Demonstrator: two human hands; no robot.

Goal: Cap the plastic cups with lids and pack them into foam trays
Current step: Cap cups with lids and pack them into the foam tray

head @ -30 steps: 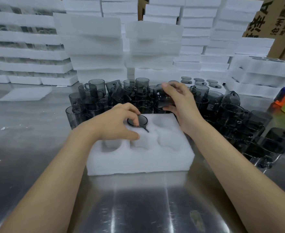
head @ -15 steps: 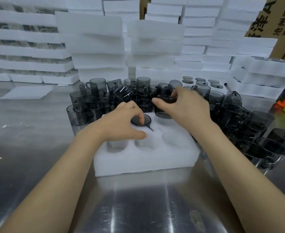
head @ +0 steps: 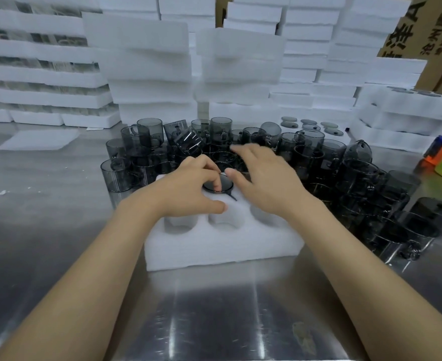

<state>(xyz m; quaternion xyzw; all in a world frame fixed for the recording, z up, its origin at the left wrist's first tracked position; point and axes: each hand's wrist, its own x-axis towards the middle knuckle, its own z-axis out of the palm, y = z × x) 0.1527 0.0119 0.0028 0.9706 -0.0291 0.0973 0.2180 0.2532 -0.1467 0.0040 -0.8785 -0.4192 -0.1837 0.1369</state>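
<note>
Grey cup gone from your right hand [head: 264,178], now spread open and empty over the foam tray's [head: 214,246] far right pocket, probably seated there but hidden; left hand [head: 188,190] stays curled over the capped cup [head: 218,190] in the far middle pocket, pressing its lid [head: 223,181].

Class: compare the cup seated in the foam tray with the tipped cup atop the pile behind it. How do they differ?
The capped cup stands upright, sunk in a foam tray pocket; the tipped cup leans atop the loose pile. The capped cup has a dark lid, touched by the left hand; the tipped cup is untouched. Both are smoky grey plastic.
</note>
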